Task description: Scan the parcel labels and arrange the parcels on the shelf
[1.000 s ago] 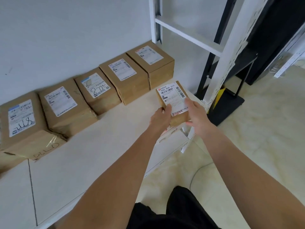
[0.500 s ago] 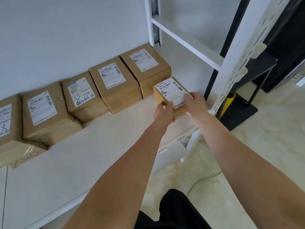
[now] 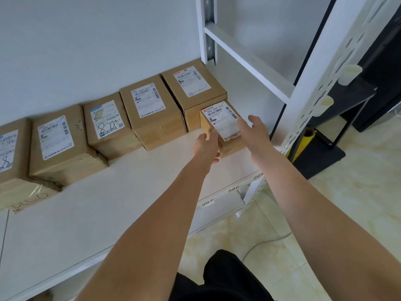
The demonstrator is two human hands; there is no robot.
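The white shelf (image 3: 108, 213) carries a row of brown parcels (image 3: 152, 111) along the wall; its front edge reads 206 and 207. The small parcel (image 3: 223, 127) sits before the rightmost one, label up reading "900 A09 072", long axis running toward the wall. The left hand (image 3: 206, 146) grips its near-left corner; the right hand (image 3: 253, 131) rests slack-fingered at its right side.

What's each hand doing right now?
Left hand: grips the small parcel at its near left corner.
Right hand: open, fingers spread, resting on the parcel's right side.
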